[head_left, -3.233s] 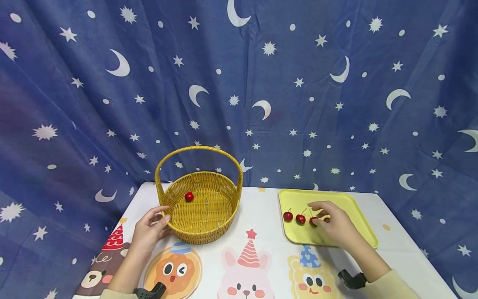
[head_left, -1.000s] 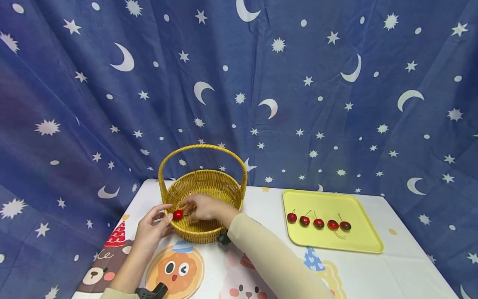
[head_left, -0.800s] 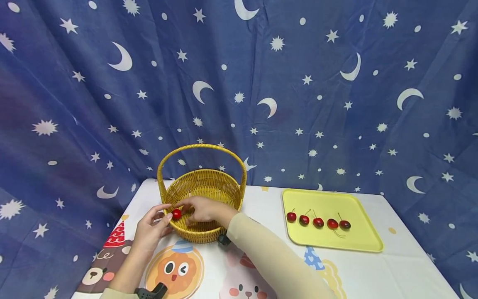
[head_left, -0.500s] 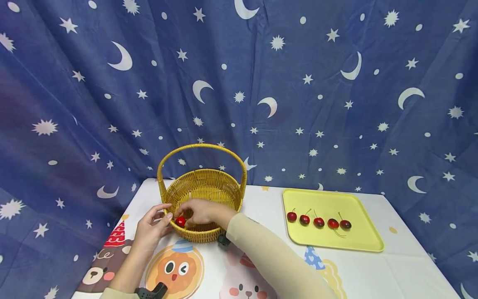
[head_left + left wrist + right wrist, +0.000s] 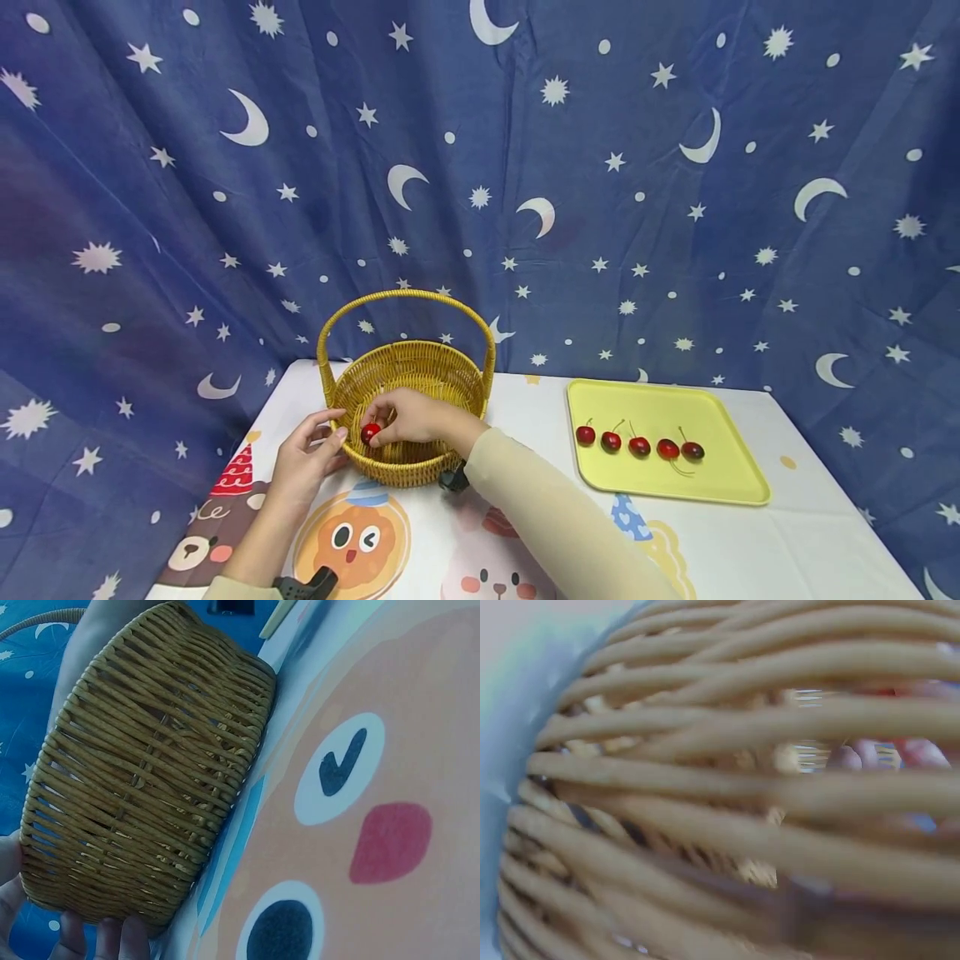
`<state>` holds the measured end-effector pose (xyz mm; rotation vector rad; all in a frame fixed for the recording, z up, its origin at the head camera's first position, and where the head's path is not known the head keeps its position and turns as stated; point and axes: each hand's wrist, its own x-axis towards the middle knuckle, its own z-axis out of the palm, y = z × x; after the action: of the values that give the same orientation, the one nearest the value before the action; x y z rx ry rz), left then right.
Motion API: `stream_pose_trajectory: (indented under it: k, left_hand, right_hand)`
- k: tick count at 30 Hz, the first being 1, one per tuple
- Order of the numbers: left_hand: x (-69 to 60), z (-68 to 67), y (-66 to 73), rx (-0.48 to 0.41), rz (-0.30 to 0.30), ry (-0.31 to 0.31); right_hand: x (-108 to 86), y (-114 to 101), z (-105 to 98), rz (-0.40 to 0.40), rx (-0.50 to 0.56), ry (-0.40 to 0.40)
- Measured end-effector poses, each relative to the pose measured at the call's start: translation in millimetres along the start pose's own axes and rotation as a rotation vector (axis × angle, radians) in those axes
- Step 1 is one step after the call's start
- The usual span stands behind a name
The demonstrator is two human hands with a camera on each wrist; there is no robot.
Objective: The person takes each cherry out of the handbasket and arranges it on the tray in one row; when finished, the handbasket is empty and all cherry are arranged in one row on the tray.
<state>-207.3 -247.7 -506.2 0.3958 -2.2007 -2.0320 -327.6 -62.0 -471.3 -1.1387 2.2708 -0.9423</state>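
Observation:
A yellow wicker basket (image 5: 408,475) with a tall hoop handle stands at the left of the table. My left hand (image 5: 300,458) grips its left rim, thumb on the edge; in the left wrist view the fingers (image 5: 109,937) lie against the outer wall. Inside the basket, near its left side, my right hand (image 5: 408,417) pinches a dark red cherry (image 5: 370,433) between thumb and fingers. The right wrist view is mostly filled by the blurred basket weave (image 5: 667,780), with parts of fingers and red showing through gaps.
At the right a yellow tray (image 5: 731,483) holds several cherries (image 5: 639,447) in a row, with stems. A white tablecloth (image 5: 817,508) with cartoon prints covers the table. Behind hangs a blue curtain (image 5: 480,125) with moons and stars.
My right hand has gone from the tray into the basket. There the cherry has shifted with the fingers, lately slightly up and right. My left hand stays on the basket rim.

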Motion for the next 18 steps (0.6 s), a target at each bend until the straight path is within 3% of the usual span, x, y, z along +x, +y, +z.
stream_pose_trajectory:
  k: [9, 18]
  left_hand:
    - [0.3, 0.6, 0.9, 0.019, 0.002, 0.005]
    - [0.0, 1.8, 0.3, 0.006, 0.027, 0.003]
  right_hand:
    - [-49.3, -17.1, -32.4, -0.057, 0.081, 0.145]
    - [-128.3, -9.7, -57.7, -0.072, 0.134, 0.245]
